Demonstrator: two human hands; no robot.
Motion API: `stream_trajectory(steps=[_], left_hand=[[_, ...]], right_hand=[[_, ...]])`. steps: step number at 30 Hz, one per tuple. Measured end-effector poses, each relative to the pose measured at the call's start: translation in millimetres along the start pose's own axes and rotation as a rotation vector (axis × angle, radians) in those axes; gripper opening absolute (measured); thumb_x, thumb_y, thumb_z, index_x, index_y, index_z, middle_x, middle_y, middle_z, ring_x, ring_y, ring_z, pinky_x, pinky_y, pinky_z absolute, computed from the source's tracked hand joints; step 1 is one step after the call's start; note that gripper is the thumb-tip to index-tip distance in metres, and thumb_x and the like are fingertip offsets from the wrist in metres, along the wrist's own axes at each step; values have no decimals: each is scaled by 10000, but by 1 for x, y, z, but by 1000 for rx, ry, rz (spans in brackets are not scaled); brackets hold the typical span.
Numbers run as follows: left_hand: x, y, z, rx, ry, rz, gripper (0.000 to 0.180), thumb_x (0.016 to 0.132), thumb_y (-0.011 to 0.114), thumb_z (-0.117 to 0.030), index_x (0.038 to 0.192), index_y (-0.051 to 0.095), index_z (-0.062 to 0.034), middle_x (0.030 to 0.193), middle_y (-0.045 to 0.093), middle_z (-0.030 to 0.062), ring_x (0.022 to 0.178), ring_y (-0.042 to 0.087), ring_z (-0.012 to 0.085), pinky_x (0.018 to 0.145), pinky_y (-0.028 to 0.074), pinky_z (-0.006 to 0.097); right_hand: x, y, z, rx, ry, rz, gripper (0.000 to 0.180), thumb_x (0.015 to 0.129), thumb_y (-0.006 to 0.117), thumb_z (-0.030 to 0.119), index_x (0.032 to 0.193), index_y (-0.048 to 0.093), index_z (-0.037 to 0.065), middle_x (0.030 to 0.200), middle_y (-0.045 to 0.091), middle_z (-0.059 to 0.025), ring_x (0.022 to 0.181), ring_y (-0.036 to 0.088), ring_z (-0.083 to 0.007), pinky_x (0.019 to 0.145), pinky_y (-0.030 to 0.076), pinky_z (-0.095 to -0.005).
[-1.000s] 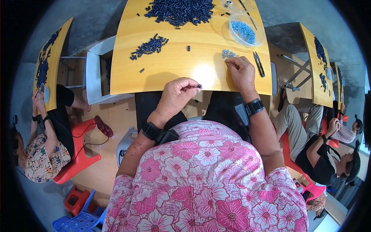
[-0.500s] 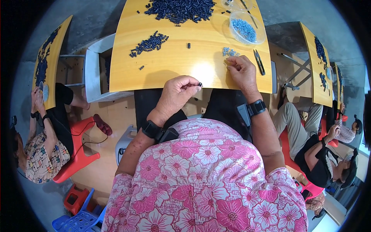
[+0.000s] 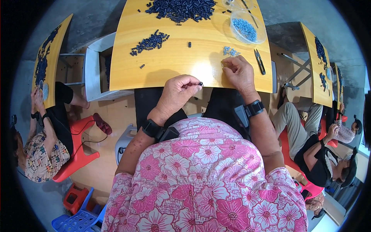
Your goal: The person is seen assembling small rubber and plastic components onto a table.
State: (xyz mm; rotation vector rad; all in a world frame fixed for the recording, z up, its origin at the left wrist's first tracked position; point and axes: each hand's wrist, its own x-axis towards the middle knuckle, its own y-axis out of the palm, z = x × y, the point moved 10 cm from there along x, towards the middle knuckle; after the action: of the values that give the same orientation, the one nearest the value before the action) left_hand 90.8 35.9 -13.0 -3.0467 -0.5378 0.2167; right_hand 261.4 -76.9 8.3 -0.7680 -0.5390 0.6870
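Observation:
My left hand (image 3: 176,92) is closed above the table's near edge, pinching a small black cylindrical part (image 3: 200,84) between thumb and fingertips. To its right, my right hand (image 3: 240,76) hovers low over the tabletop with thumb and forefinger brought together. Whatever sits at those fingertips is too small to name. Just beyond them lies a little heap of tiny pale-blue and clear pieces (image 3: 231,51). Thread snips (image 3: 259,62) rest to the right of that hand. One black part (image 3: 189,44) stands alone farther up, and another (image 3: 142,66) lies to the left.
A large heap of black parts (image 3: 181,9) covers the table's far side, with a smaller heap (image 3: 150,42) at left. A clear plastic bowl (image 3: 263,37) of blue pieces is at far right. An open white box (image 3: 94,69) stands left. People sit at tables on both sides.
My right hand has shifted slightly left and away from the small heap, its fingertips drawn closer together. My left hand keeps its pinch on the black part, almost unmoved.

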Motion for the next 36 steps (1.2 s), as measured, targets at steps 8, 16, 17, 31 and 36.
stream_trajectory(steps=[8,16,17,31,36], left_hand=[[0,0,-1,5,8,-6,102,860,641,-65,928,657,8,859,661,25,791,599,75,731,490,217],[-1,-1,2,4,-16,-6,96,862,638,-56,930,653,9,863,660,24,796,597,71,738,493,217],[-1,-1,1,5,-16,-5,96,862,638,-56,930,653,9,863,660,24,796,597,71,738,493,217],[0,-1,5,-26,-19,6,109,870,635,-65,947,644,12,885,665,26,812,600,72,747,490,220],[2,-1,4,-9,-17,6,114,869,636,-66,951,648,12,890,665,26,814,599,71,748,489,218]], right_hand=[[-1,-2,1,51,19,17,212,758,631,-7,938,708,75,801,613,-83,669,603,-172,640,485,-256],[5,-1,38,66,-258,91,198,794,623,-6,937,707,103,720,524,-78,673,521,-212,650,442,-298],[6,0,38,66,-257,89,198,794,623,-6,937,707,103,720,524,-78,673,521,-212,650,442,-298],[13,13,47,-85,-284,172,134,684,622,97,785,699,140,904,688,40,812,610,-193,704,521,-316],[11,12,59,-66,-396,131,118,787,669,80,894,706,116,719,559,-71,651,560,-228,611,454,-311]])
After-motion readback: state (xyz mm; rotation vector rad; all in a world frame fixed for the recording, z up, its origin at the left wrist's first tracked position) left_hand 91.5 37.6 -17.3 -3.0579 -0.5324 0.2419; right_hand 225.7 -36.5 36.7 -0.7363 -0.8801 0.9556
